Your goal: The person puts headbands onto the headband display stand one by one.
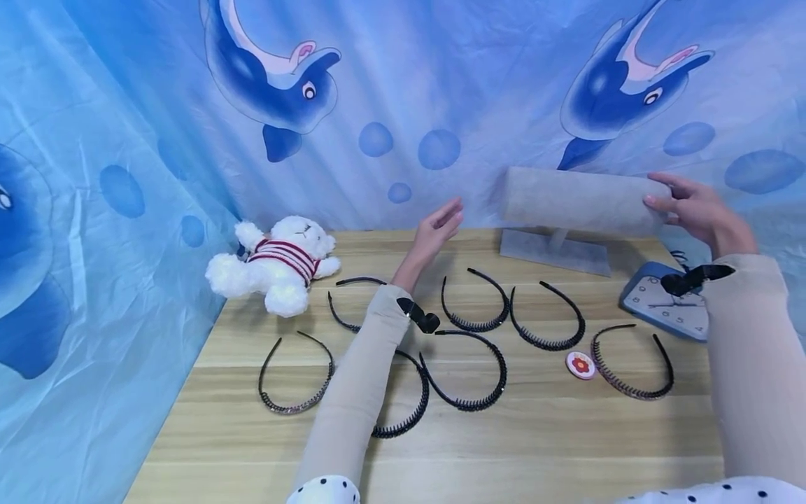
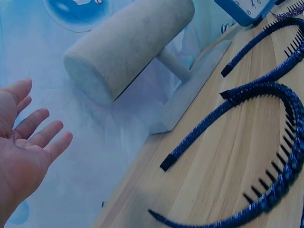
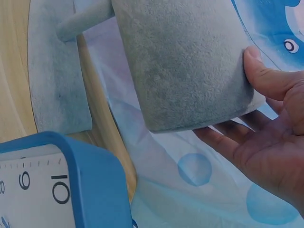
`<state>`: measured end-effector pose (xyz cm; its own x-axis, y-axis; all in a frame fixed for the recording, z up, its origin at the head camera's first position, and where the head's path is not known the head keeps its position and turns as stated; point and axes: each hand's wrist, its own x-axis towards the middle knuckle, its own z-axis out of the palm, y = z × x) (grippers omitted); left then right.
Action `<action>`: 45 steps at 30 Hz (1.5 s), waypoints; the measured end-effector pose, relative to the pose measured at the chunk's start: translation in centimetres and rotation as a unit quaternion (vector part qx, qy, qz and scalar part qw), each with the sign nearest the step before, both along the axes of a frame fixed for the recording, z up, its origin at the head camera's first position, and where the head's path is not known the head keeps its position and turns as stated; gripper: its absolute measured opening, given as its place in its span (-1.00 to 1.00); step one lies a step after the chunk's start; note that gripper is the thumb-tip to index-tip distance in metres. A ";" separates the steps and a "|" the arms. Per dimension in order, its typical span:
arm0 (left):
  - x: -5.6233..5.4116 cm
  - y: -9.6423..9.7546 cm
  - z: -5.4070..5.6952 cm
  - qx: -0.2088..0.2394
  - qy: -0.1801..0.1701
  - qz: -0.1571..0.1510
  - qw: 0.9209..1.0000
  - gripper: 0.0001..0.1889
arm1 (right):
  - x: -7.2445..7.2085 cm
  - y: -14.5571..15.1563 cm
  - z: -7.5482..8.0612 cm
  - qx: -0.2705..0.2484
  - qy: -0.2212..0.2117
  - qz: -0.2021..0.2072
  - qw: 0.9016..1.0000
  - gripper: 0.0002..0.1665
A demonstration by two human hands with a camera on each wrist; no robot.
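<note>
A grey plush T-shaped display stand (image 1: 579, 199) stands at the back right of the table, its thick roll raised on a post above a flat base. My right hand (image 1: 699, 206) holds the right end of the roll, thumb on its side and fingers at the end face (image 3: 266, 118). Left of the stand, my left hand (image 1: 436, 229) hovers with nothing in it, its fingers apart in the left wrist view (image 2: 28, 142). Below the hands lie toothed black headbands, one nearest the left hand (image 1: 478, 324) and another by the stand (image 1: 554, 344).
A white plush toy (image 1: 286, 266) in a striped shirt lies at the back left. A blue clock (image 1: 667, 301) sits under my right forearm. A round flower badge (image 1: 580, 365) lies beside the right headband (image 1: 630, 388). Several more headbands (image 1: 296, 406) spread across the table.
</note>
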<state>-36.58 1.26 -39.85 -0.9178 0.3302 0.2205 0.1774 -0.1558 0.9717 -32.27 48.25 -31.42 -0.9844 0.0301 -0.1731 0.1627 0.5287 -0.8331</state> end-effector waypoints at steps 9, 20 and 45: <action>0.0 1.5 0.7 0.007 0.008 0.001 1.000 -0.47 | -1.2 -1.6 -0.1 0.014 0.006 0.020 1.000 -0.07; -0.4 1.1 1.3 0.053 0.003 0.014 0.998 -0.47 | -2.4 -5.1 0.4 0.002 0.016 0.045 0.999 -0.09; -1.5 -6.9 2.7 -0.003 0.019 0.101 0.995 -0.37 | -4.4 -14.9 -0.3 -0.048 0.046 0.072 0.995 0.01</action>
<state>-38.12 -5.69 -37.18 -0.9566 0.1413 0.2550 0.2413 -0.1069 0.9645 -36.65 33.39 -31.73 -0.9892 -0.1242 -0.0777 0.0123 0.4585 -0.8886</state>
